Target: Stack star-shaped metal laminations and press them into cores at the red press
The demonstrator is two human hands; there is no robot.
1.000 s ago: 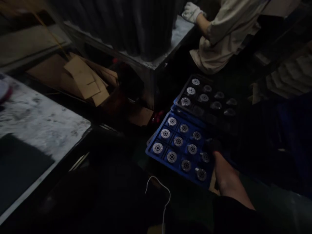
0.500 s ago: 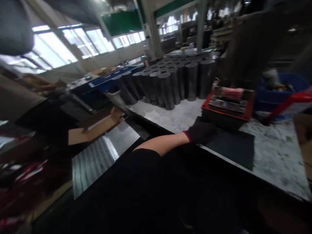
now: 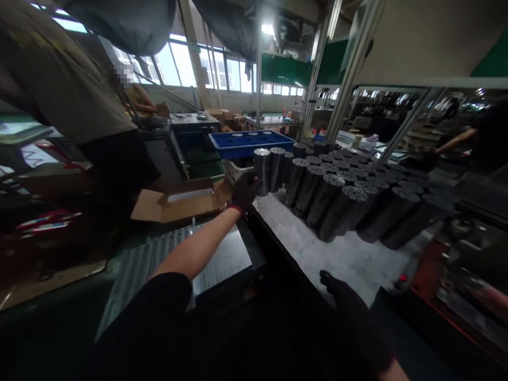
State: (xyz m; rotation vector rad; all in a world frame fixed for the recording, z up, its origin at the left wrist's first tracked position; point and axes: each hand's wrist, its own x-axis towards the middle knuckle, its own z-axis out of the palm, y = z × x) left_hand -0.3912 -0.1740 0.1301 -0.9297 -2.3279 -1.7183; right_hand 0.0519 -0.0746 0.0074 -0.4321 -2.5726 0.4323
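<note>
My left hand (image 3: 244,191), in a dark glove with a red cuff, reaches far forward and wraps around the nearest dark metal cylinder (image 3: 262,168) at the left end of a large group. Several upright dark cylinders (image 3: 349,203) with shiny tops stand packed together on the speckled white bench (image 3: 341,259). My right hand (image 3: 346,304), also in a dark glove, hovers low over the bench's near edge with one finger stretched out and nothing visible in it.
A blue tray (image 3: 250,143) sits behind the cylinders. An open cardboard box (image 3: 178,203) and a ribbed metal plate (image 3: 216,259) lie to the left. A person in a grey shirt (image 3: 67,90) stands at left. A red tray (image 3: 426,270) is at right.
The view swung from blue floor trays of discs up to the bench. My left hand moved off the black mat out to the nearest cylinder; my right hand came up near the bench edge.
</note>
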